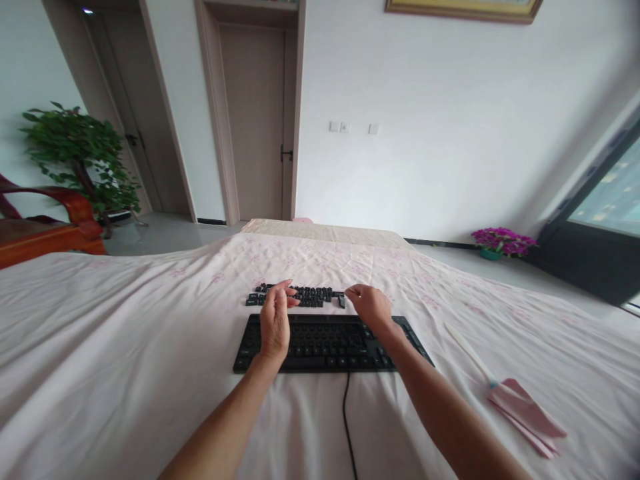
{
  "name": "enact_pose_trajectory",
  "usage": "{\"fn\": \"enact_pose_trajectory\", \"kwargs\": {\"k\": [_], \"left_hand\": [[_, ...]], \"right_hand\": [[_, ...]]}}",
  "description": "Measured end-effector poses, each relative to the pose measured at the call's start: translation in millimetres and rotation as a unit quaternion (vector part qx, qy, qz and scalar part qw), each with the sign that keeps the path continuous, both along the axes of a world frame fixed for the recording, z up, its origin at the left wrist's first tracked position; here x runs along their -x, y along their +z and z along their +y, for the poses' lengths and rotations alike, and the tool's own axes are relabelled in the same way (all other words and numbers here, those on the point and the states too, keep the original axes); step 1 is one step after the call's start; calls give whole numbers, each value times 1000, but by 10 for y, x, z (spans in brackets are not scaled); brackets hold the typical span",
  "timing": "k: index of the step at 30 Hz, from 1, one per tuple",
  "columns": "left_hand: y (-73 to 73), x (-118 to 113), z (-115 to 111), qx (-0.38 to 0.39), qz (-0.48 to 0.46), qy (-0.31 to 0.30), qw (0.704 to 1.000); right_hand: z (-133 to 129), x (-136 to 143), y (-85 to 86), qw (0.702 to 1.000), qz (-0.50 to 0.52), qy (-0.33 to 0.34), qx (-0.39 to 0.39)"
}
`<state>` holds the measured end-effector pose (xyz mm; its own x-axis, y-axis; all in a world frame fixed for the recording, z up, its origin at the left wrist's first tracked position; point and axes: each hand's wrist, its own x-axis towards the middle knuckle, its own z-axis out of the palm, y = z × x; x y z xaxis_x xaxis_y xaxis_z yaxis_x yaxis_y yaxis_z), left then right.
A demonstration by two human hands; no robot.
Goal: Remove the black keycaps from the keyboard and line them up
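Observation:
A black keyboard (320, 361) lies across the pink cloth in front of me, its cable (345, 407) running toward me. Part of its surface shows dark bare sockets without caps. Beyond its far edge, loose black keycaps (315, 294) are laid out in rows. My left hand (277, 320) is held over the keyboard's left part, fingers loosely apart beside the keycaps, with nothing visible in it. At the right end of the rows, my right hand (371, 308) has its fingers pinched together near a larger keycap (341, 302); whatever is between them is hidden.
Pink floral cloth (165, 373) covers the surface and hangs in folds. To the right lies a thin white stick (470, 353) beside a folded pink cloth (525, 413). Farther off are a wooden chair (75, 207), a leafy plant (75, 153), doors and purple flowers (505, 240).

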<state>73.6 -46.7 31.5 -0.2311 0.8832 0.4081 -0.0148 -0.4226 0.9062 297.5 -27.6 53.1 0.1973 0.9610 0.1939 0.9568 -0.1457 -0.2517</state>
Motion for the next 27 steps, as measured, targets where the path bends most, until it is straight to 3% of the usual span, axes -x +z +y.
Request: {"fn": "enact_pose_trajectory", "kwargs": {"k": [4,7,10,13,16,21,27], "left_hand": [[-19,415,153,1,74,45,996],[-225,791,243,31,152,83,984],[-467,1045,250,69,213,29,974],[-616,1119,180,85,269,-40,959],[-645,1113,87,70,301,-83,948],[-643,1204,7,59,288,-73,953],[-750,1362,18,57,305,-54,949]], "right_hand": [[-420,-541,29,996,-37,-79,-8],[-700,-890,-69,987,-70,-146,14],[-867,-1053,-194,982,-66,-166,69],[-926,-1046,-284,981,-37,-158,109],[-947,-962,-321,981,-31,-163,100],[-1063,-810,-337,983,-37,-148,97],[-1235,-730,-415,987,-45,-129,81]]}}
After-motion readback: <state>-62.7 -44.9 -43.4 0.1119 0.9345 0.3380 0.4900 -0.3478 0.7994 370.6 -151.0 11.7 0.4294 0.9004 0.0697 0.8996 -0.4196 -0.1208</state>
